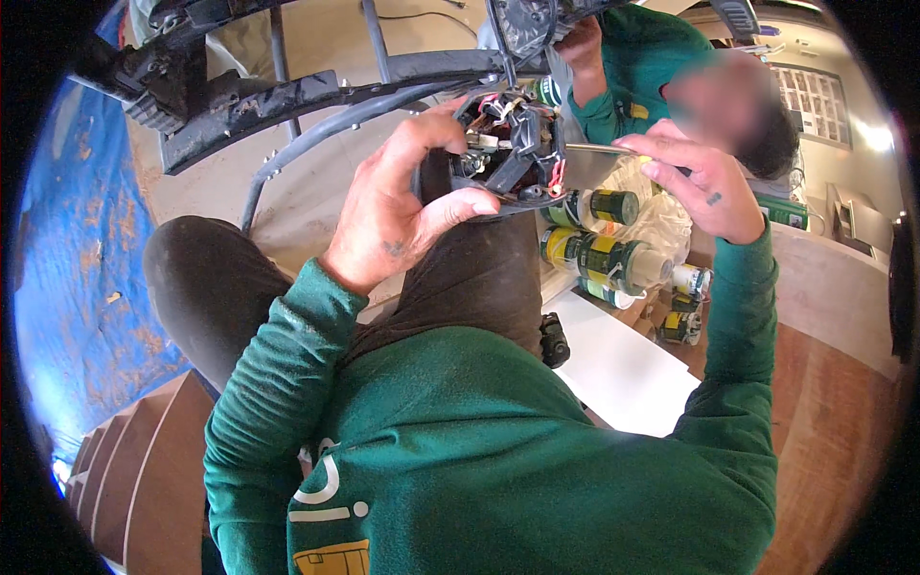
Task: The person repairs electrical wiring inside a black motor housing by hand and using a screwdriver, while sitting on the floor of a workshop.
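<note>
My left hand (395,196) grips a black plastic housing (517,158) from its left side, thumb along the near edge and fingers over the far edge. Inside the open housing are loose wires, some red and some white, and dark molded parts. From the right, my right hand (707,184) pinches a screwdriver, whose metal shaft (596,149) points left at the housing's right side. Yellow shows between my right fingers, and most of the handle is hidden. Whether the tip touches a screw, I cannot tell.
A dusty black metal frame (316,94) stands across the far left. Another person in a green sleeve (652,43) crouches beyond the housing, one hand (582,50) raised. Several green-and-yellow cans (606,261), a white board (623,369), blue tarp (86,249) and stacked brown boards (144,470) lie around.
</note>
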A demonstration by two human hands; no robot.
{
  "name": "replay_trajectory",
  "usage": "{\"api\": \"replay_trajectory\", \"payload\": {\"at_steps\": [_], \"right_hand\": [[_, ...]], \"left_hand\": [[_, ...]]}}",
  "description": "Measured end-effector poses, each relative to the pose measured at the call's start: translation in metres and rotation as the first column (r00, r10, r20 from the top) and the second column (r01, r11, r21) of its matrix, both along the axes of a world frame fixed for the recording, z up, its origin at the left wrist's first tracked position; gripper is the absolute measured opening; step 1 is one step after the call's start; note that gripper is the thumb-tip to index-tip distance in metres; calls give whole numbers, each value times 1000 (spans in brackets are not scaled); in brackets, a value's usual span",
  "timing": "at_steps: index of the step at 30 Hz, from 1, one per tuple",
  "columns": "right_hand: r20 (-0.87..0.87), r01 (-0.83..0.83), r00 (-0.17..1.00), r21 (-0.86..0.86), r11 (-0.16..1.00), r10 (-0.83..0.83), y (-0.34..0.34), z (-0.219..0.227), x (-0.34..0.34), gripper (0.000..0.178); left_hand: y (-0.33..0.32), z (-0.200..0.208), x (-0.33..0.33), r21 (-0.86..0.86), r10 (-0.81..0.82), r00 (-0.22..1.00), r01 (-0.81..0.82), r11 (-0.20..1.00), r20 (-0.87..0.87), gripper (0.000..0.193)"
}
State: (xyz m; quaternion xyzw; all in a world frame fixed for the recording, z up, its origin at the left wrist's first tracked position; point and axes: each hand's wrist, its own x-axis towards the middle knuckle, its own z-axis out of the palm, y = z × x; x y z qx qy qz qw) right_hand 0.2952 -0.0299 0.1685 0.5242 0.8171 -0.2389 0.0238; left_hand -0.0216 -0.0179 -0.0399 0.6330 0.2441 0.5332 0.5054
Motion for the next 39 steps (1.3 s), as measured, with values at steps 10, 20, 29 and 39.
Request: {"api": "replay_trajectory", "payload": {"at_steps": [10,20,29,39], "right_hand": [[59,12,998,-39,999,-9,0,6,-5,36],[20,-52,998,78,996,51,-2,-1,0,37],[42,-55,998,77,996,52,-3,0,0,38],[-17,-2,1000,47,999,3,-7,-1,-4,39]], "left_hand": [[8,20,-20,248,96,915,4,969,-391,64],[6,29,-21,303,126,878,22,953,-461,64],[2,23,-18,298,146,897,-16,954,-418,74],[-26,4,8,-307,-66,976,130,943,209,78]]}}
